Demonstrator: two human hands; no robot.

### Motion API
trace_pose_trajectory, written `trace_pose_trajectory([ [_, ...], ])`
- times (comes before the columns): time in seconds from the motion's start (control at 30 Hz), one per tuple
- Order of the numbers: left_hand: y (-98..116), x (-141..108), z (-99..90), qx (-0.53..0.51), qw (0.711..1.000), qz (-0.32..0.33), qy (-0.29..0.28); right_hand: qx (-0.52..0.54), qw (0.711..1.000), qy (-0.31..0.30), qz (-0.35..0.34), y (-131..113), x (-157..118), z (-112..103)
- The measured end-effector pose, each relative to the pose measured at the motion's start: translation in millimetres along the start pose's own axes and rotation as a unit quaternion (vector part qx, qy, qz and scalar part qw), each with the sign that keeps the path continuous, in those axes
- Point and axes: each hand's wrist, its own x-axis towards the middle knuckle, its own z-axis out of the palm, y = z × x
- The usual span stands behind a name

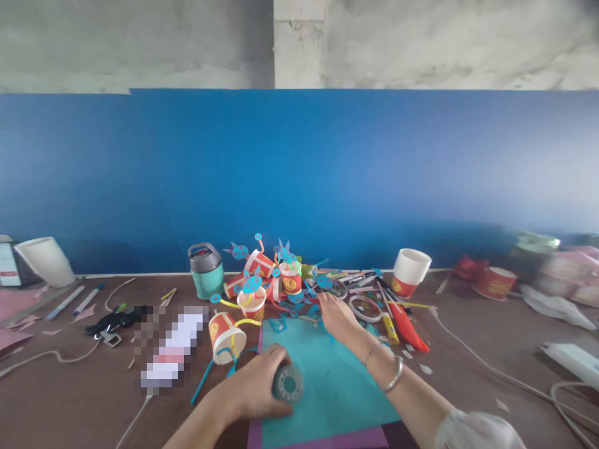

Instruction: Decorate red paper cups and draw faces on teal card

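Note:
My left hand (267, 381) is curled around a round grey roll (287, 383), its flat face with a ring of small marks turned up. It is held over the lower left of a light-blue paper sheet (337, 380). At the sheet's far edge my right hand (337, 317) reaches into a pile of scraps and blue cut-outs (296, 298). Its fingers are bunched downward, and whatever they pinch is hidden. Left of that hand stand red-and-white paper cups with blue paper faces and curled strips (253, 304). A similar cup (228, 337) lies tilted beside my left hand.
A teal jar with a dark lid (206, 271) stands at the back. On the right are stacked cups (410, 272), a white ring (365, 308), a yellow glue stick (390, 329), a red pouch (408, 325) and a cable (486, 369). Markers (88, 299) lie left.

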Motion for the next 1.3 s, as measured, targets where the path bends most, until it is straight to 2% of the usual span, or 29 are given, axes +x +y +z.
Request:
trace_pose_trajectory([
  [0.1, 0.0, -0.7, -3.1, 0.019, 1.000, 0.001, -0.002, 0.010, 1.000, 0.008, 0.011, 2.5, -10.4, -2.3],
  [0.23, 0.0, 0.1, -2.2, 0.005, 1.000, 0.008, 0.002, 0.031, 0.999, -0.016, -0.002, -2.7, -17.0, -2.5],
  [0.53, 3.7, -0.6, -7.7, 0.026, 1.000, 0.014, 0.000, 0.030, 0.995, -0.087, 0.034, -4.9, -3.5, 2.0],
  [0.7, 3.2, -2.2, -10.5, 0.048, 0.999, 0.021, -0.014, 0.020, 0.994, -0.083, 0.073, -6.0, 2.4, -6.7],
  [0.83, -1.6, -4.8, -14.1, 0.054, 0.997, 0.034, -0.033, 0.034, 0.992, -0.068, 0.101, -9.7, -3.0, -15.5],
  [0.93, -7.7, -8.9, -18.2, 0.030, 0.997, 0.036, -0.057, 0.067, 0.991, -0.058, 0.099, -11.8, -12.2, -20.8],
  [1.0, -11.4, -13.3, -19.2, 0.006, 0.997, 0.023, -0.067, 0.103, 0.991, -0.049, 0.068, -14.6, -19.9, -22.4],
  [1.07, -12.7, -19.2, -16.8, -0.007, 0.998, 0.009, -0.063, 0.212, 0.976, -0.036, 0.031, -20.0, -28.2, -21.6],
  [1.1, -12.0, -22.4, -14.2, -0.010, 0.998, 0.003, -0.055, 0.301, 0.953, -0.034, 0.028, -24.0, -32.3, -20.3],
  [1.13, -10.4, -25.5, -10.5, -0.013, 0.999, -0.002, -0.043, 0.408, 0.911, -0.038, 0.038, -28.7, -36.1, -18.6],
  [1.17, -8.1, -28.4, -6.1, -0.017, 0.999, -0.008, -0.027, 0.520, 0.850, -0.049, 0.063, -33.8, -39.6, -16.6],
  [1.23, -2.1, -32.9, 3.9, -0.022, 0.999, -0.028, 0.014, 0.706, 0.691, -0.092, 0.130, -44.4, -45.4, -12.6],
  [1.27, 1.1, -34.3, 8.8, -0.019, 0.999, -0.035, 0.036, 0.767, 0.611, -0.118, 0.158, -49.2, -47.7, -10.8],
  [1.3, 4.1, -35.3, 13.4, -0.013, 0.997, -0.038, 0.058, 0.807, 0.543, -0.144, 0.179, -53.4, -49.7, -9.1],
])
